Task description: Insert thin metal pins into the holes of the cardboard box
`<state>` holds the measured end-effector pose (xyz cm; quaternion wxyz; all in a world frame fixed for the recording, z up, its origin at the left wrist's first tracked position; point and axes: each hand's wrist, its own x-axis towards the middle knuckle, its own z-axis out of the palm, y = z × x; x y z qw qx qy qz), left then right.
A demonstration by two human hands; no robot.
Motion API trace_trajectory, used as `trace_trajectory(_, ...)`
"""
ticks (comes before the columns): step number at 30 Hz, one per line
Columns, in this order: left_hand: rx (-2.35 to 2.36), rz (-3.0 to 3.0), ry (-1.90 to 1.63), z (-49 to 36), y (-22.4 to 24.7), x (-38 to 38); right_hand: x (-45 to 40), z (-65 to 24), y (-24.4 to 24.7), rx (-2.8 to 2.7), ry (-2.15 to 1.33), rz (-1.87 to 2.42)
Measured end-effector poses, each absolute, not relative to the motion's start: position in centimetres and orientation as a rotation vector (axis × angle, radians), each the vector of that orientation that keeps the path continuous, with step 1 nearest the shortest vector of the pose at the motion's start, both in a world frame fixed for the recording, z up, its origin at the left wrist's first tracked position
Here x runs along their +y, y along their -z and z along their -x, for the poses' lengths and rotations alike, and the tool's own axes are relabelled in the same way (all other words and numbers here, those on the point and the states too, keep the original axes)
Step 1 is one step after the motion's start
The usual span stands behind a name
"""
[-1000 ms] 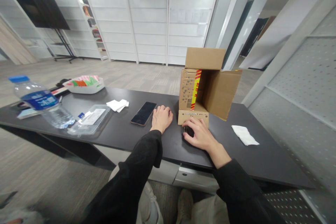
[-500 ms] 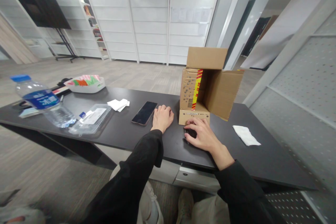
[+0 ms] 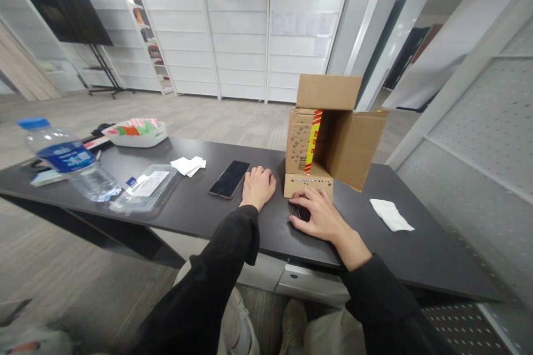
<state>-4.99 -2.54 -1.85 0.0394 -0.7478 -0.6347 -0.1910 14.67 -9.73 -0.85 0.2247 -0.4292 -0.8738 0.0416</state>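
Note:
My left hand rests on the dark desk with its fingers loosely bent, beside the right edge of a black phone. My right hand is low over the desk, just in front of the cardboard box's lower flap. Its thumb and forefinger curve toward each other around a thin shiny piece, too small to name. The open cardboard box stands upright behind the hand, its side flap spread to the right. Small shiny dots and dark holes mark its left face and lower flap.
A water bottle leans at the left, near a clear plastic case and a white basket with colourful packets. White tissues lie behind the phone; another tissue lies at the right. A perforated panel borders the desk's right side.
My right hand has shifted slightly left, its thumb and forefinger a little farther from the palm. The thin shiny piece shows more clearly between them. My left hand stays put.

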Motion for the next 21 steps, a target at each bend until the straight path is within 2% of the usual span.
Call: trace_trajectory(21, -1.920, 2.289, 0.590, 5.01, 1.85, -2.59, -9.75, -14.36, 0.77, -2.447, -0.068, 1.176)
